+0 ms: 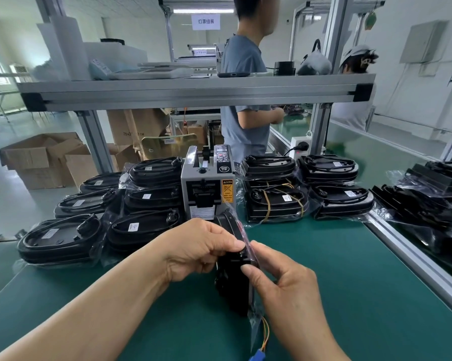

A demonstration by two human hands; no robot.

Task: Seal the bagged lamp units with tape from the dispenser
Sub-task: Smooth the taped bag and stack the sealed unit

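The left hand (198,250) and right hand (287,287) each pinched the bagged lamp unit (231,285), held on edge at the surface (337,269) just in front of the tape dispenser (208,188). The hands hid the bag's top fold; tape there not discernible. A blue connector (257,356) below it was cut off by the frame edge.

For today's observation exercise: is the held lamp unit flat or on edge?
On edge: the lamp unit shows its narrow rim, between left hand and right hand.

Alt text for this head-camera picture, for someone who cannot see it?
Left hand and right hand pinch a bagged lamp unit on edge at a green table, before a tape dispenser flanked by stacked bagged units.
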